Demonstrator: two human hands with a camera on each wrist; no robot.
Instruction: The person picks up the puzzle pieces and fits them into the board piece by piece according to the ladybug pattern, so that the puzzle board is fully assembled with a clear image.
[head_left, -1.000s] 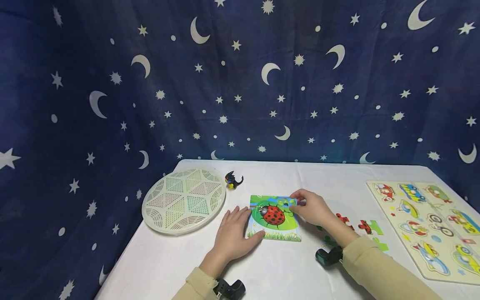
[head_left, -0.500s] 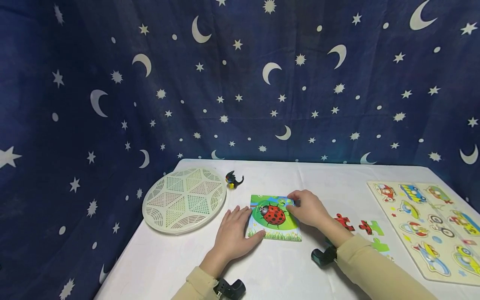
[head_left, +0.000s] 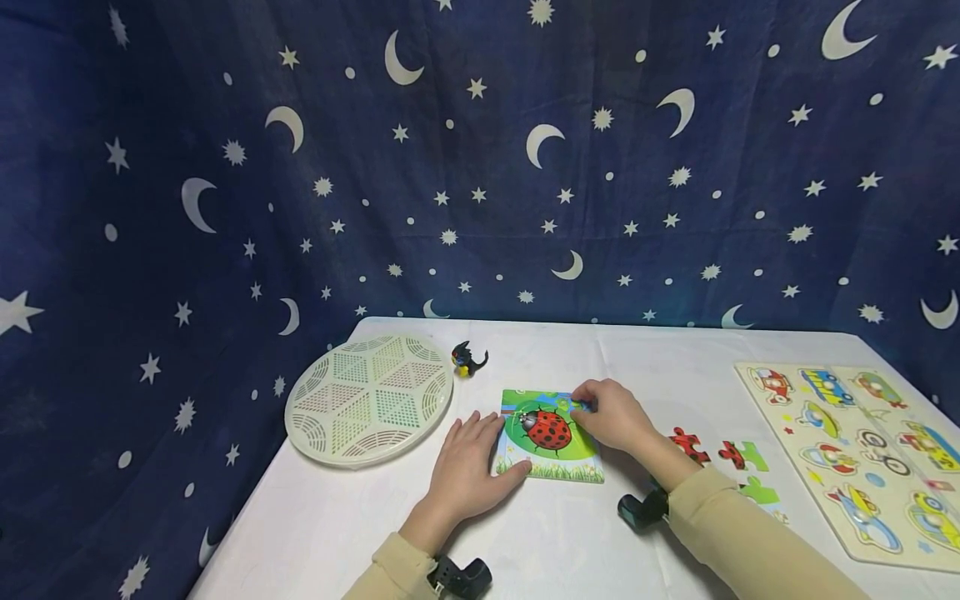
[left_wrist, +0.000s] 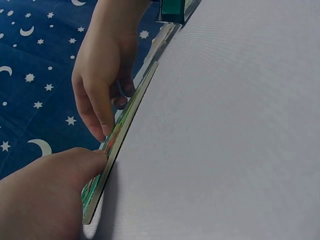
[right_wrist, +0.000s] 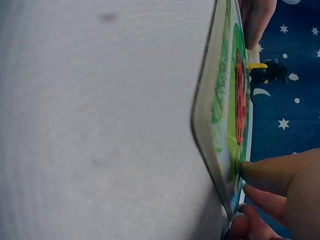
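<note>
A square ladybug jigsaw puzzle [head_left: 546, 431] lies on the white tabletop, with a grassy strip along its near edge. My left hand [head_left: 468, 471] rests at its left side, fingers extended and the thumb over the near left corner. At the far right corner, my right hand [head_left: 611, 417] pinches a green and blue puzzle piece [head_left: 564, 402] against the board; the fingers cover most of it. In the right wrist view, the right thumb [right_wrist: 265, 172] touches the puzzle's face. Loose red and green puzzle pieces [head_left: 738, 455] lie right of the puzzle, partly hidden by the right forearm.
A round, pale patterned lattice board [head_left: 369, 402] lies at the left. Near it stands a small black toy dragon [head_left: 468, 360]. At the right is a wooden vehicle peg puzzle [head_left: 847, 450]. A dark blue curtain [head_left: 480, 167] hangs behind the table.
My right hand has shifted slightly left over the puzzle's far right corner, and the piece under its fingers now lies flatter and shows less. My left hand stays in place.
</note>
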